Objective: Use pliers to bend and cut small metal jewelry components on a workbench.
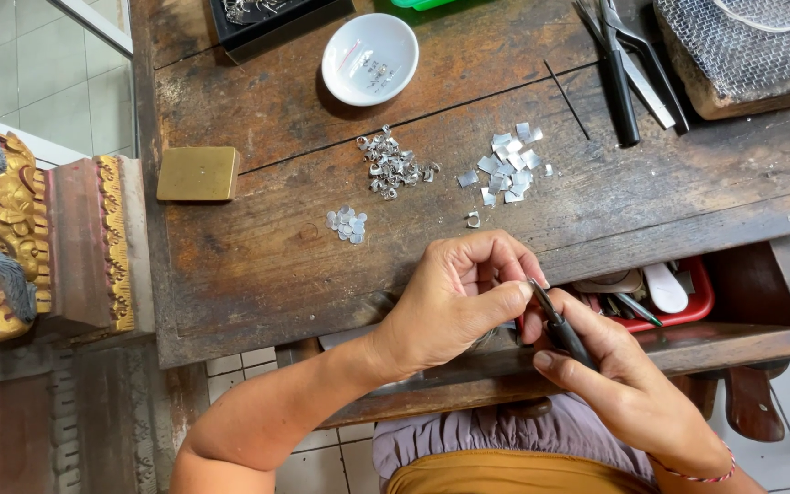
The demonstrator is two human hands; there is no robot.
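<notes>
My left hand [454, 297] is curled at the front edge of the wooden workbench [258, 265], fingertips pinched together on something too small to see. My right hand [619, 375] grips small dark-handled pliers [555, 320], whose tip meets the left fingertips. Just beyond the hands lies a single bent silver piece [474, 220]. Farther back sit a heap of bent silver pieces [393, 167], a pile of flat square silver pieces [509, 166] and a small cluster of round silver discs [347, 223].
A white bowl [369, 57] with a few metal bits stands at the back. A brass block [197, 174] lies left. Black pliers and tweezers [628, 69] and a mesh-covered block [747, 50] are back right. An open drawer holds a red tray [683, 302]. Carved gilded wood [11, 238] stands left.
</notes>
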